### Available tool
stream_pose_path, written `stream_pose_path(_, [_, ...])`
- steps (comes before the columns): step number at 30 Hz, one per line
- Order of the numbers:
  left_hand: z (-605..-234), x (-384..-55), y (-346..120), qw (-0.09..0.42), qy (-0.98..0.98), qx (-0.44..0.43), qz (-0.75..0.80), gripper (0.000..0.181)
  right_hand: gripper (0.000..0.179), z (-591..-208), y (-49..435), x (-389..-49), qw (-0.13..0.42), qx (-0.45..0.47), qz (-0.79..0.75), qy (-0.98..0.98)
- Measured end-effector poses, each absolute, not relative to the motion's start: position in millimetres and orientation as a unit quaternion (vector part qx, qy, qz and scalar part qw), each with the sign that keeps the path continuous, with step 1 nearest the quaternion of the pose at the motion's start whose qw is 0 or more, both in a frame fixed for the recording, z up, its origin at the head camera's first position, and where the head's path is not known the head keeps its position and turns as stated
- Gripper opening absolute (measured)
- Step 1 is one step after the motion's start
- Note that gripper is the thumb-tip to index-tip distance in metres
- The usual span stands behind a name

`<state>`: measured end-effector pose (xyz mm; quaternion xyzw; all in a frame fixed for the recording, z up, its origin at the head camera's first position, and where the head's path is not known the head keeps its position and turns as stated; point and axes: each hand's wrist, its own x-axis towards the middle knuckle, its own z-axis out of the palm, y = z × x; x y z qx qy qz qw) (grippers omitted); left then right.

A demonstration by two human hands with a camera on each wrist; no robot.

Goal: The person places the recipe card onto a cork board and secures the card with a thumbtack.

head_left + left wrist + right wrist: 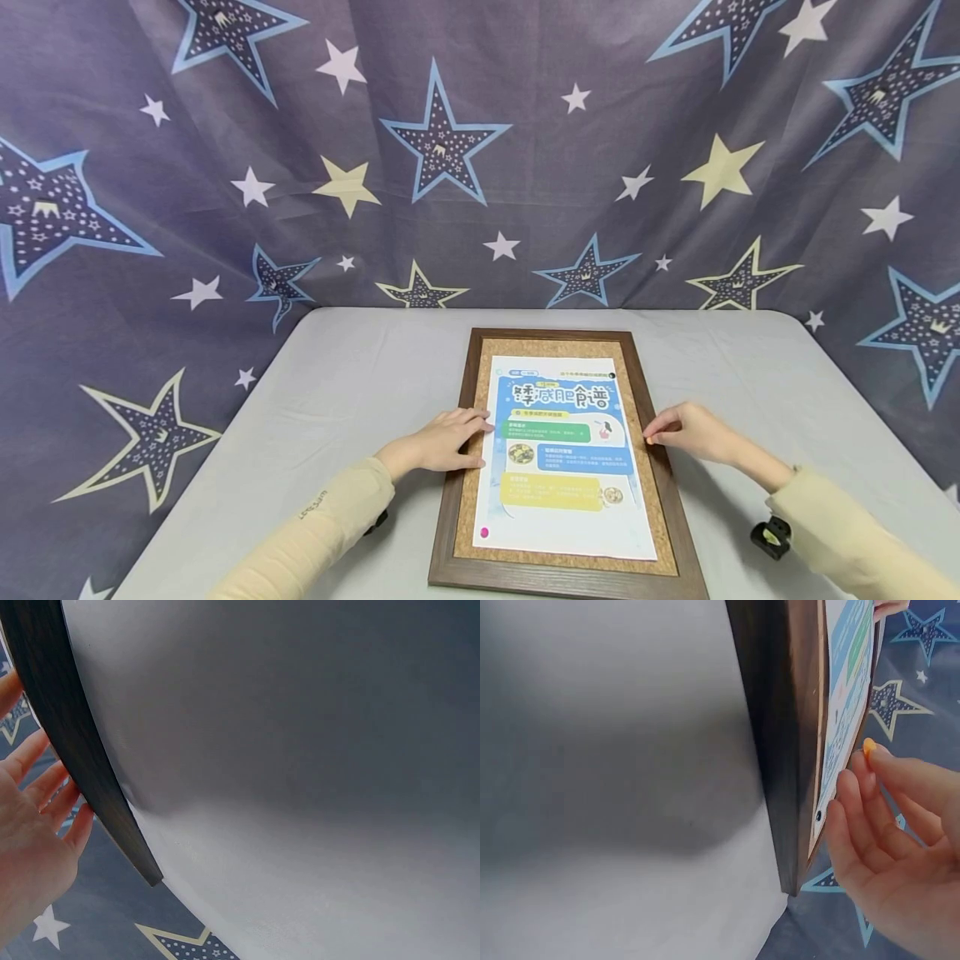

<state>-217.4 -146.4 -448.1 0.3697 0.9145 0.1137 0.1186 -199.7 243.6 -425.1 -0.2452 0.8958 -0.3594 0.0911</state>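
Note:
A cork board [667,546] with a dark wooden frame [442,525] lies on the table. On it is a printed poster [570,537] with blue, green and yellow panels. A black pin [612,376] sits at the poster's top right corner, a magenta pin [484,532] at its bottom left. My left hand [438,442] rests across the left frame bar, fingers spread, fingertips at the poster's left edge. Over the right frame bar, my right hand [693,433] pinches a small orange pushpin [868,747] between thumb and fingertip.
The table [367,358] has a light grey cover. Behind it hangs a dark curtain [525,208] with a star print. A small black device [771,537] shows at the right sleeve cuff.

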Motion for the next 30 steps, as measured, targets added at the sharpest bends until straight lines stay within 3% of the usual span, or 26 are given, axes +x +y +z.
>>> stream_pose_path(18, [-448.8,-217.7,-146.1,0.118,0.916,0.367,0.113,0.052,0.006,-422.3,230.6,-179.6,0.193,-0.315,-0.403,0.838])
stream_pose_path(30, [-449.1,-218.0,-145.9,0.121,0.916,0.366,0.112,0.052,0.008,-424.7,226.7,-170.4,0.231,-0.343,-0.429,0.803])
